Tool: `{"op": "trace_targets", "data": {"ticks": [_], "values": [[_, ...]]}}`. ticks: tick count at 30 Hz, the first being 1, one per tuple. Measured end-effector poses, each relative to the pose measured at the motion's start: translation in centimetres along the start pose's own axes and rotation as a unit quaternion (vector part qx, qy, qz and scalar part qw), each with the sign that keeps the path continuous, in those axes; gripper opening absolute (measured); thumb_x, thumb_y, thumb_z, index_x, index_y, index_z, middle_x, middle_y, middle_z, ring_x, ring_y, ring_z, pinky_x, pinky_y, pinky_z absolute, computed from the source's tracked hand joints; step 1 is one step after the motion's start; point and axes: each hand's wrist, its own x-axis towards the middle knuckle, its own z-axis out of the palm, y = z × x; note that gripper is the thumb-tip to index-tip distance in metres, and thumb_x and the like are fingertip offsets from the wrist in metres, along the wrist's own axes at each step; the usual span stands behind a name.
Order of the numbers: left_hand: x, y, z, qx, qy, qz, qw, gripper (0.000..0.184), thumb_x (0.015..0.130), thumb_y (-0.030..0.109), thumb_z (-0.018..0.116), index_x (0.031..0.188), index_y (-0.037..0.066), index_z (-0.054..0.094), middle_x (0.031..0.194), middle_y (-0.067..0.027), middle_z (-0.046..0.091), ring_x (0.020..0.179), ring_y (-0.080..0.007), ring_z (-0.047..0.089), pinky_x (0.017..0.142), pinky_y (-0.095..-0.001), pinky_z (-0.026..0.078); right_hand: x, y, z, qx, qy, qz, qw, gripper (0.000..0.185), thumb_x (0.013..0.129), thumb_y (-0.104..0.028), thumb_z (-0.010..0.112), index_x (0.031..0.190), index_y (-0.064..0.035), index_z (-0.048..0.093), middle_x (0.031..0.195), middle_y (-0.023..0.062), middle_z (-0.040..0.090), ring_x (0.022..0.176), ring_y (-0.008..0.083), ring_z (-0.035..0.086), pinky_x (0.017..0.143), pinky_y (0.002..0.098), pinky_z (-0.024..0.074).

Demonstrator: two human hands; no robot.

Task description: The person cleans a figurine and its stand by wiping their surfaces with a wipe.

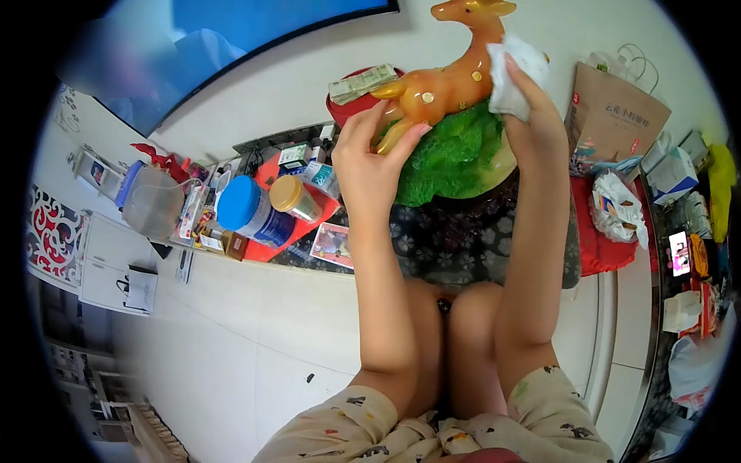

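Observation:
An orange deer figurine [448, 89] with gold spots stands on a green, rock-like base [455, 154] at the top centre. My left hand [370, 150] grips the deer's golden rear leg between thumb and fingers. In my right hand [532, 116] is a white cloth [517, 77], pressed against the deer's neck and chest on the right side. Beneath the green base is a dark stand, partly hidden by shadow, on a dark floral-patterned table top [440, 247].
Left on the table are a blue-lidded tub [251, 212], a gold-lidded jar [296, 199] and small boxes. Banknotes [363, 83] lie on a red container behind. A paper bag [617, 116] and a plastic bag [617, 208] are at right. A television [231, 46] hangs above.

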Motion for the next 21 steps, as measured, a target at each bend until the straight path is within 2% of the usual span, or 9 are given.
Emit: {"op": "trace_targets", "data": {"ticks": [3,4,7,8,11,12,15,18,21], "values": [[-0.1,-0.1,0.3,-0.01,0.01,-0.021,1.0,0.046,0.072,0.017,0.085,0.11,-0.003,0.068,0.1,-0.0125,0.068,0.09,-0.0193,0.065,0.082,-0.0298,0.05,-2.9,-0.2,-0.6,-0.025,0.086,-0.076,0.993,0.044,0.091,-0.013,0.065,0.13,0.0024,0.051,0.127,0.0102,0.057,0.117,0.0197,0.056,0.099,0.0328,0.0433],[0.0,-0.2,0.5,-0.018,0.026,-0.018,0.999,0.05,0.066,0.022,0.088,0.105,-0.003,0.068,0.098,-0.0135,0.068,0.087,-0.0266,0.066,0.079,-0.0345,0.052,-3.6,-0.1,-0.6,-0.017,0.115,-0.085,0.99,0.044,0.088,-0.014,0.068,0.125,0.0057,0.054,0.121,0.0119,0.06,0.11,0.0223,0.059,0.091,0.034,0.0475],[-0.2,-0.4,0.6,-0.022,0.026,-0.022,0.999,0.05,0.066,0.021,0.088,0.105,-0.003,0.067,0.098,-0.0138,0.068,0.086,-0.0263,0.066,0.079,-0.034,0.052,-5.6,-1.0,-0.9,-0.03,0.151,-0.015,0.988,0.042,0.087,-0.016,0.069,0.122,0.0048,0.056,0.119,0.0111,0.061,0.105,0.022,0.061,0.085,0.0361,0.0508],[-0.2,-0.4,0.6,-0.024,0.027,-0.025,0.999,0.05,0.067,0.02,0.088,0.106,-0.003,0.068,0.097,-0.0134,0.068,0.087,-0.0247,0.066,0.079,-0.0331,0.052,-5.7,-1.0,-1.8,-0.066,0.145,0.016,0.987,0.046,0.089,-0.024,0.068,0.124,0.0019,0.054,0.117,0.0124,0.06,0.1,0.0238,0.061,0.08,0.0393,0.0531],[-0.1,-0.2,0.4,-0.044,0.011,-0.052,0.998,0.05,0.068,0.02,0.088,0.107,-0.003,0.068,0.098,-0.0132,0.068,0.088,-0.0226,0.066,0.079,-0.0322,0.052,-7.3,-0.7,-1.2,0.05,0.133,0.06,0.988,0.048,0.093,-0.033,0.062,0.128,-0.0014,0.05,0.11,0.0138,0.059,0.093,0.0278,0.06,0.087,0.045,0.0503],[0.1,0.2,0.1,-0.057,-0.005,-0.069,0.996,0.05,0.068,0.02,0.088,0.108,-0.003,0.068,0.099,-0.0125,0.067,0.089,-0.0205,0.066,0.079,-0.0318,0.052,-7.4,-0.5,-1.1,0.054,0.131,0.087,0.986,0.056,0.095,-0.044,0.053,0.133,-0.0032,0.047,0.115,0.0186,0.058,0.097,0.0336,0.059,0.09,0.0473,0.0487],[0.2,-0.4,0.2,-0.084,-0.014,-0.089,0.992,0.05,0.068,0.019,0.088,0.108,-0.003,0.068,0.1,-0.0119,0.067,0.089,-0.0194,0.065,0.079,-0.0309,0.052,-7.2,-0.5,-2.4,0.108,0.087,0.115,0.984,0.062,0.096,-0.049,0.047,0.134,-0.0007,0.044,0.119,0.0204,0.059,0.099,0.034,0.061,0.087,0.0459,0.051],[0.1,-0.4,0.4,-0.063,-0.003,-0.071,0.996,0.05,0.068,0.018,0.088,0.108,-0.003,0.068,0.099,-0.0111,0.067,0.088,-0.0186,0.065,0.079,-0.03,0.051,-6.9,-0.5,-3.0,0.088,0.073,0.091,0.989,0.058,0.101,-0.045,0.036,0.139,-0.0021,0.04,0.129,0.0246,0.053,0.103,0.0374,0.059,0.091,0.0483,0.047],[0.0,0.2,0.1,-0.045,-0.03,-0.102,0.993,0.046,0.075,0.009,0.081,0.116,-0.006,0.064,0.109,-0.0124,0.068,0.099,-0.0164,0.064,0.089,-0.0282,0.049,-6.9,-0.6,-3.0,0.047,0.089,0.049,0.994,0.054,0.102,-0.04,0.035,0.138,0.0004,0.041,0.131,0.0237,0.053,0.103,0.038,0.059,0.091,0.0469,0.0463]]}}
